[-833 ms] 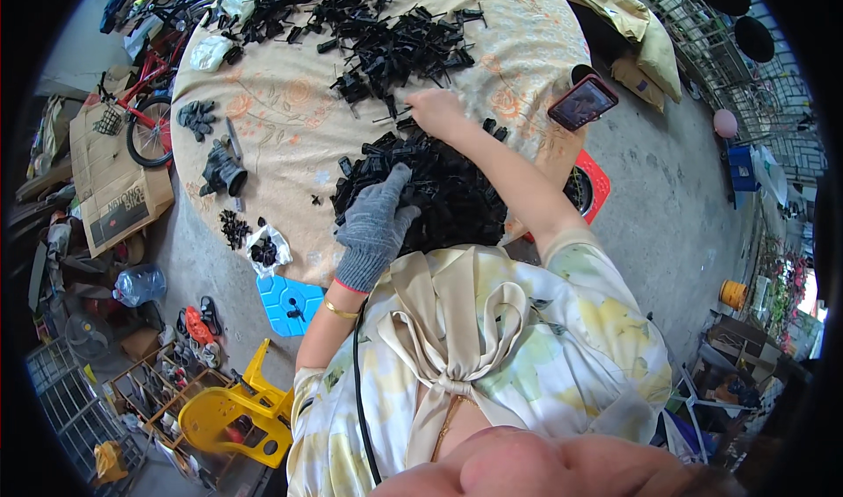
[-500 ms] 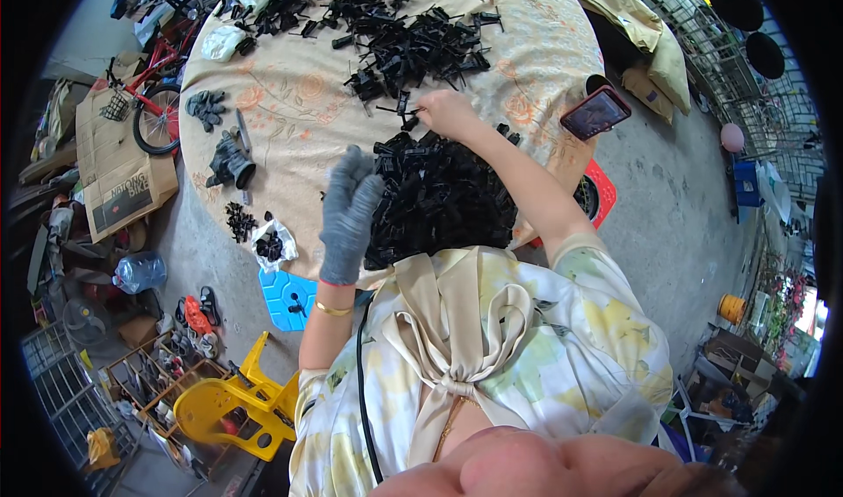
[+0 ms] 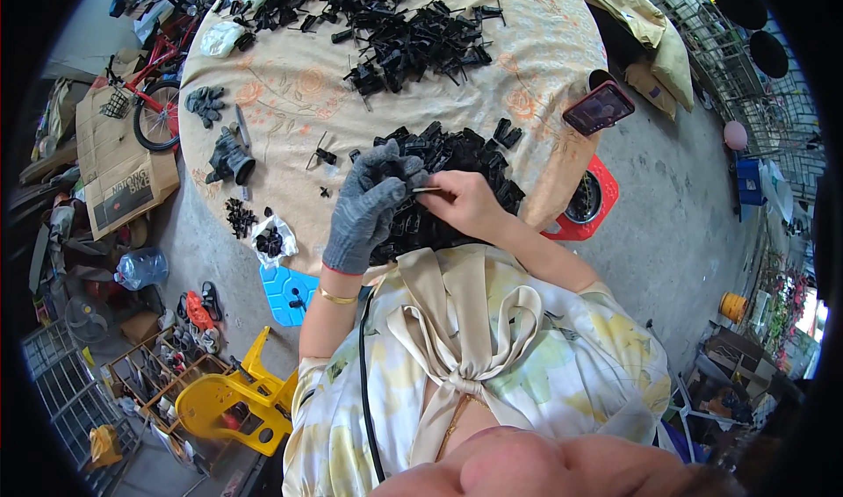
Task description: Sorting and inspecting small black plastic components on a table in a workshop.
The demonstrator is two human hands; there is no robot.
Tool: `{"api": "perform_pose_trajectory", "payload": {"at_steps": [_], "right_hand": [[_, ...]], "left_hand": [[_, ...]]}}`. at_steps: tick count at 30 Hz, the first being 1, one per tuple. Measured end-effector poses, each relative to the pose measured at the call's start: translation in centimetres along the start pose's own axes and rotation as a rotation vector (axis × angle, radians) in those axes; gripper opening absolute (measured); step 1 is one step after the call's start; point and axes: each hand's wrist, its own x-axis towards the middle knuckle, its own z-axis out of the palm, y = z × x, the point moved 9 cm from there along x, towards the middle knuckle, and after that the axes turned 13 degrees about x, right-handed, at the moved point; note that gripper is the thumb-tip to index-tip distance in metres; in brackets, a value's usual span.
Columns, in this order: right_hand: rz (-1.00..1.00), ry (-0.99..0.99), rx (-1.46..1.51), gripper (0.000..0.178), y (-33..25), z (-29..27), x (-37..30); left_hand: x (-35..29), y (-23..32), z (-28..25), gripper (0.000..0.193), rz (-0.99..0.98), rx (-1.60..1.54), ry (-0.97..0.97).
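The thin metal pin [image 3: 428,190] sits pinched between the fingertips of the bare right hand [image 3: 465,205], its tip meeting the grey-gloved left hand [image 3: 373,205], which is curled closed on a small black plastic part [image 3: 406,183] just above the near heap of black parts [image 3: 443,159]. Both hands work right at the near edge of the round surface [image 3: 290,102], covered in a pale flowered cloth, so there is little room between the heap and the rim. Further back a bigger scatter of black pieces [image 3: 413,36] fills the middle. A phone [image 3: 599,108] lies at the right rim. Open cloth lies to the left, near a black fitting [image 3: 230,156]. Beyond the edge, on the concrete floor, stand a yellow stool [image 3: 233,400], a blue can [image 3: 290,293] and a bicycle [image 3: 158,84].
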Motion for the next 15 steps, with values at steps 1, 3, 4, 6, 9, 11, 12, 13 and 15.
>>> {"api": "perform_pose_trajectory", "payload": {"at_steps": [1,3,4,6,9,11,12,13,15], "right_hand": [[0.022,0.084,0.073,0.011,0.1,-0.9,-0.3],[0.085,0.193,0.155,0.013,0.3,-2.6,-0.7],[0.084,0.19,0.156,0.013,-0.1,-2.7,-0.4],[0.125,0.012,0.273,0.015,-0.8,-1.2,0.1],[0.178,-0.068,0.299,0.017,-0.9,0.2,0.7],[0.213,-0.093,0.32,0.017,-0.8,0.5,0.8],[0.222,-0.115,0.301,0.017,-0.8,0.7,0.8],[0.23,-0.137,0.281,0.017,-0.9,0.8,0.8],[0.24,-0.16,0.261,0.017,-1.1,0.9,0.7]], "left_hand": [[0.0,0.4,0.0,0.045,0.039,0.023,0.052],[-0.4,0.9,0.5,0.044,0.07,0.077,0.096],[-0.7,1.3,0.4,0.044,0.1,0.129,0.136],[-1.0,1.3,0.6,0.043,0.125,0.254,0.15],[-1.4,1.9,1.6,0.041,0.172,0.434,0.156],[-1.7,2.3,1.8,0.04,0.197,0.491,0.158],[-1.9,2.3,1.9,0.04,0.19,0.511,0.139],[-2.0,2.3,1.9,0.04,0.182,0.531,0.121],[-2.4,2.7,2.4,0.042,0.168,0.554,0.118]]}}
